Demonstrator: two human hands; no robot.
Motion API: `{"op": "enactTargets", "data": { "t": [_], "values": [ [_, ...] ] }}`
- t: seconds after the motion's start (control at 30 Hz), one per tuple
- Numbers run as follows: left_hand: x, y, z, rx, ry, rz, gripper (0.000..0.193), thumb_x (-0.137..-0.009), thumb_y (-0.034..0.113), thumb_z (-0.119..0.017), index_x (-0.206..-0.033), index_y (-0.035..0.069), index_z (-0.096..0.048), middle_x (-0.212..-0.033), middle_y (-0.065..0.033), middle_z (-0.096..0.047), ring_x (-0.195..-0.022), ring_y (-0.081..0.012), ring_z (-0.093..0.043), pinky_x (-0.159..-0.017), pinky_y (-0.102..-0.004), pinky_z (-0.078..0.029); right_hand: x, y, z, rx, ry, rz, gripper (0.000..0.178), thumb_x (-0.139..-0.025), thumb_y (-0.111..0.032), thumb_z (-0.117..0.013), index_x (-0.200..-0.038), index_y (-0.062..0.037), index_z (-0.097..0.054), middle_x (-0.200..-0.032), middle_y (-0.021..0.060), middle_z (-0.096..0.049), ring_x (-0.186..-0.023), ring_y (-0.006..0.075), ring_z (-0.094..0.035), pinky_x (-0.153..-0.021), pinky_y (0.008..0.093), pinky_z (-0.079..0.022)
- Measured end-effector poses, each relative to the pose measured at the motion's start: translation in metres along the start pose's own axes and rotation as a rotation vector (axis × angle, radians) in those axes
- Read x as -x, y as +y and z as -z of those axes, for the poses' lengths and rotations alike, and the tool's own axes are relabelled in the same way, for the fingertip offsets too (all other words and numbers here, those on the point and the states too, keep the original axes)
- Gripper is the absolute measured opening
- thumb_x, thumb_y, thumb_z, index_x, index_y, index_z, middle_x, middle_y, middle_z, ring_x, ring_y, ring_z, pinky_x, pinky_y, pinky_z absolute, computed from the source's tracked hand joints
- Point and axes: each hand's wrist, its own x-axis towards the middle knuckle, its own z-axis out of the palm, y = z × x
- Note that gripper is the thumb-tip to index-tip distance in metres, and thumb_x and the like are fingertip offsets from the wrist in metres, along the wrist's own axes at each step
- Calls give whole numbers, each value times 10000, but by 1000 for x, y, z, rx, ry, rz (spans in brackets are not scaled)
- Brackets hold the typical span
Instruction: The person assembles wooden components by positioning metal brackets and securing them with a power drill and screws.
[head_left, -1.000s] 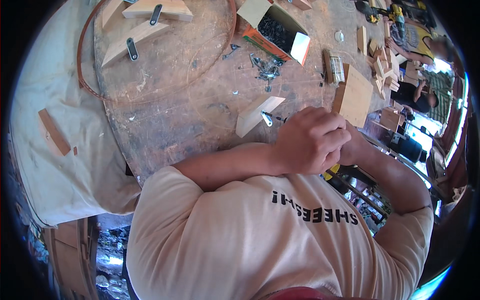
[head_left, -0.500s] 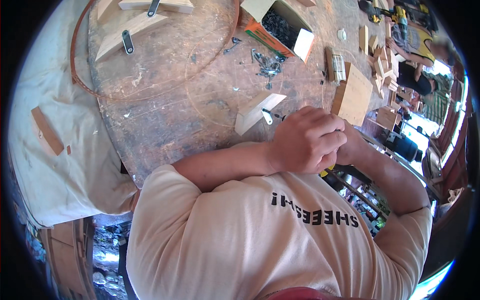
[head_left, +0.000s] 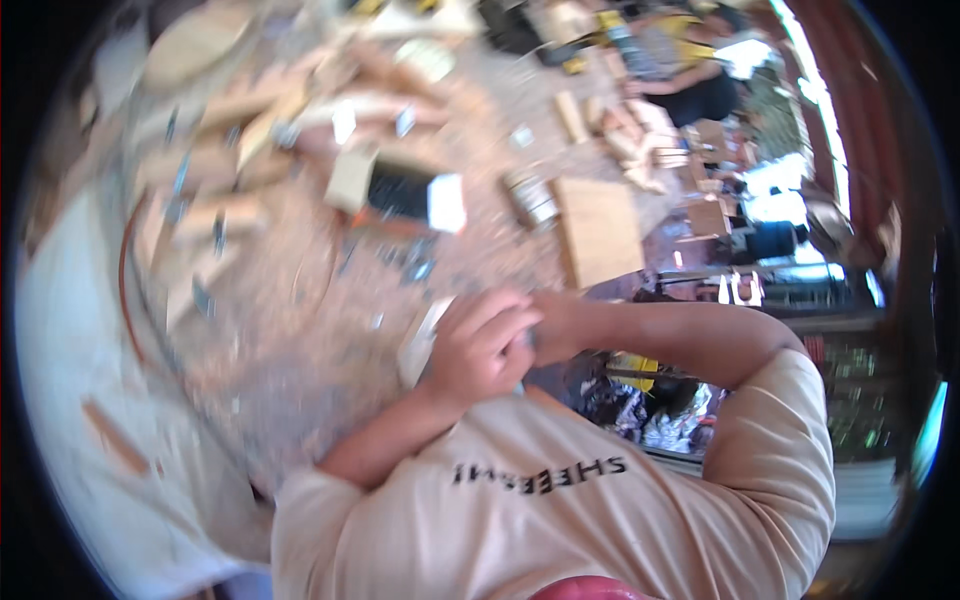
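Observation:
My left hand (head_left: 480, 345) is closed in front of my chest, fingers curled round something I cannot make out. Pressed against it is my right hand (head_left: 553, 325), its fingers mostly hidden behind the left. A dark bit shows between the two hands, too blurred to name. Just beyond my left hand, a pale wooden piece (head_left: 418, 340) lies at the table's near side, partly covered by the hand. Small dark metal parts (head_left: 415, 265) lie scattered farther off, in front of an open cardboard box (head_left: 349, 182) filled with black pieces.
Angled wooden pieces with metal fittings (head_left: 205, 290) lie at the left. A thick wooden block (head_left: 602, 232) stands to the right, beside a small clear-wrapped pack (head_left: 530, 198). Power tools and wood offcuts (head_left: 640, 130) crowd the far right, near another person (head_left: 690, 75). Light cloth (head_left: 80, 330) borders the left.
My view has swung, so the box, the block and more wooden pieces at the back sit lower in the picture. My joined hands appear farther left, now over the pale wooden piece.

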Motion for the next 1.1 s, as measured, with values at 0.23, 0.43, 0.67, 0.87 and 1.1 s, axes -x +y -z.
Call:
{"op": "enactTargets", "data": {
  "t": [0.23, 0.43, 0.67, 0.87, 1.1],
  "values": [
    [0, 9, -1, 18, -64, 6, 205, -693, 59, -560, -864, 39, -671, -906, -145, -639, -803, -322, -621, -718, -389, -497, 4, -17, -1, 191, -64, -248, 393, -636, -323, -691, -951, -92, -650, -908, 181, -672, -856, 370, -640, -768, 428, -508],
    [2, 12, -6, 57, -84, 60, 205, -742, 26, -524, -885, -22, -663, -920, -185, -622, -844, -305, -612, -780, -368, -493, 4, -8, -7, 206, -31, -281, 349, -650, -329, -689, -864, -55, -664, -864, 189, -675, -822, 361, -645, -734, 428, -507],
    [0, 15, -7, 40, -58, 52, 207, -742, 27, -512, -873, -27, -663, -914, -188, -618, -844, -303, -609, -786, -364, -484, 1, -7, -5, 188, -83, -306, 288, -678, -289, -653, -792, -26, -679, -778, 175, -679, -733, 318, -669, -665, 402, -517],
    [1, 18, -7, 16, -46, 61, 200, -747, 37, -521, -878, -27, -658, -925, -189, -621, -864, -303, -604, -805, -368, -478, -7, 3, -9, 183, -44, -226, 240, -702, -257, -655, -779, -30, -668, -723, 141, -665, -619, 245, -664, -556, 362, -527],
    [28, -9, 6, 110, -194, 103, 584, -815, 412, -696, -1179, -14, -530, -1133, -172, -569, -1039, -306, -550, -936, -391, -418, 5, -3, -8, 7, -140, -303, 260, -665, -263, -697, -798, -43, -661, -686, 111, -644, -600, 216, -635, -569, 361, -513]
  ]
}}
